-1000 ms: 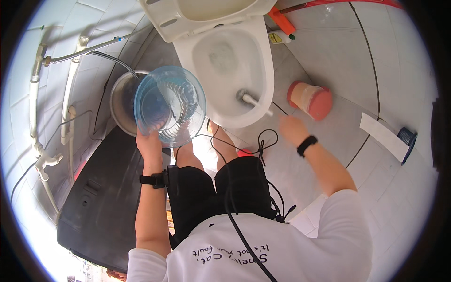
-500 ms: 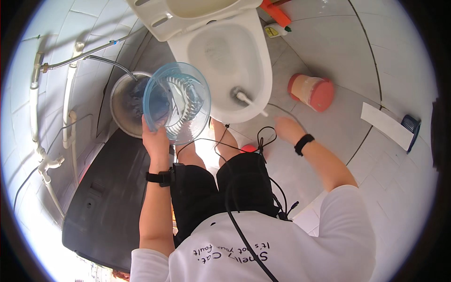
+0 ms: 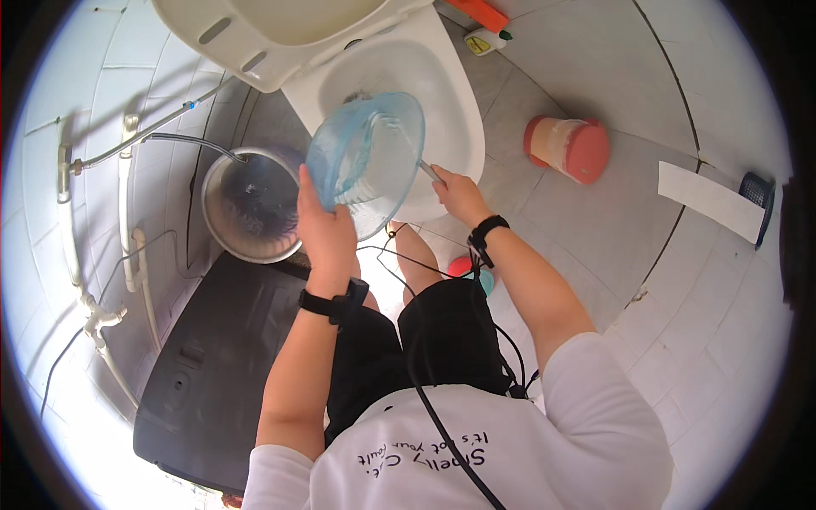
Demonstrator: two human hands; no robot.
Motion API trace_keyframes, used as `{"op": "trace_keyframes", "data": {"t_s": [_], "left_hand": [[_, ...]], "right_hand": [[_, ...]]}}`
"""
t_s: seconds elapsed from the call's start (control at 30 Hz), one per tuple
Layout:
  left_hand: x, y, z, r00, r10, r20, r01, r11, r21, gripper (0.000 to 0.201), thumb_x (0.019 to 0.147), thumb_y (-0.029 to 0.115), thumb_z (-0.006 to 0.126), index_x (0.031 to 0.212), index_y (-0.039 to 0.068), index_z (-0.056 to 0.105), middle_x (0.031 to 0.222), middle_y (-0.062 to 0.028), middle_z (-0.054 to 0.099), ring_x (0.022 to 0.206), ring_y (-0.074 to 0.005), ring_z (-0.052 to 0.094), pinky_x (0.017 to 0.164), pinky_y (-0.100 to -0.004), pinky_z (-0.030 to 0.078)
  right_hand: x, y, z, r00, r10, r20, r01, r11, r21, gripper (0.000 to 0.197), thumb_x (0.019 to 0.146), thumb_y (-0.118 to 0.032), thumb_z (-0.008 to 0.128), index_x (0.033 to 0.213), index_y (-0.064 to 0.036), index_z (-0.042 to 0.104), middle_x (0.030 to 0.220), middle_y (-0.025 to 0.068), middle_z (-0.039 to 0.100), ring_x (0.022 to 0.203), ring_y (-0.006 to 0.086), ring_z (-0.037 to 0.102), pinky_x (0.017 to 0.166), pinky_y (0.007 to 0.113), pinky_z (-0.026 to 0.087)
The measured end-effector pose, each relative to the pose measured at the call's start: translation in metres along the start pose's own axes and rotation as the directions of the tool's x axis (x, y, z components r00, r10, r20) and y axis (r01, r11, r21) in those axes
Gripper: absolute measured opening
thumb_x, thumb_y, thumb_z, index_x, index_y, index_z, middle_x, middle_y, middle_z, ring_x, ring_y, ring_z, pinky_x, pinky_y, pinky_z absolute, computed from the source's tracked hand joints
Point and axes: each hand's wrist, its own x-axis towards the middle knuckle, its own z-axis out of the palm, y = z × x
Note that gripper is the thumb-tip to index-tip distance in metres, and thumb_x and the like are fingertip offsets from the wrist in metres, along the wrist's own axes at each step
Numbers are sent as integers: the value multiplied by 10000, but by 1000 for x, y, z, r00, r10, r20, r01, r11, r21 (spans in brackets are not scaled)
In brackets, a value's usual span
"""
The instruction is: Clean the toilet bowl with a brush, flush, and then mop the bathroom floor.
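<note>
My left hand [image 3: 325, 229] grips the lower left rim of a clear blue plastic basin [image 3: 327, 174]. The basin is tilted over the front part of the white toilet bowl [image 3: 463, 110]. My right hand [image 3: 461, 200] is closed around the thin handle of a toilet brush [image 3: 432, 172], at the basin's right side. Behind the basin the brush's shaft is mostly hidden. A dark bristly patch, seemingly the brush head, shows beyond the basin's far rim inside the bowl. Whether water runs out of the basin I cannot tell.
Left of the toilet stands a round metal tub [image 3: 255, 204] with a hose [image 3: 191, 138] leading in. A dark panel [image 3: 221, 365] lies nearer me. Pipes [image 3: 127, 204] line the left wall. A red bucket-like container [image 3: 568, 149] and a bottle [image 3: 484, 41] stand right. Cables hang before me.
The basin has moved right, from over the metal tub to over the toilet bowl. My right hand has moved left and forward, pushing the brush deeper into the bowl.
</note>
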Motion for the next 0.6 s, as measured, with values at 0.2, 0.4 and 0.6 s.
{"op": "trace_keyframes", "data": {"t_s": [0.2, 0.4, 0.6], "left_hand": [[-5, 43, 19, 954, 298, 18, -298, 947, 117, 718, 646, -88, 492, 1307, 58, 254, 1240, -286, 328, 999, -423, 470, 759, -393, 447], [19, 49, 23, 769, 639, -29, -567, 702, 431, 720, 612, -90, 502, 1283, 123, 354, 1258, -233, 352, 893, -370, 512, 715, -376, 463], [43, 45, -1, 676, 732, -87, -570, 594, 568, 683, 621, -72, 492, 1265, 135, 394, 1259, -214, 369, 792, -298, 514, 624, -321, 466]], "right_hand": [[37, 15, 13, 999, -25, 36, -3, 785, 620, 230, 777, -175, 513, 909, -7, 596, 715, 123, 589, 601, 213, 536, 590, 297, 427], [46, 8, -14, 992, 77, 99, -125, 656, 744, 182, 755, -148, 495, 731, 21, 557, 632, 110, 556, 549, 189, 505, 556, 296, 412], [16, 19, -42, 990, 140, 4, -123, 860, 494, 188, 736, -157, 487, 773, 15, 552, 626, 155, 556, 579, 249, 536, 547, 344, 408]]}}
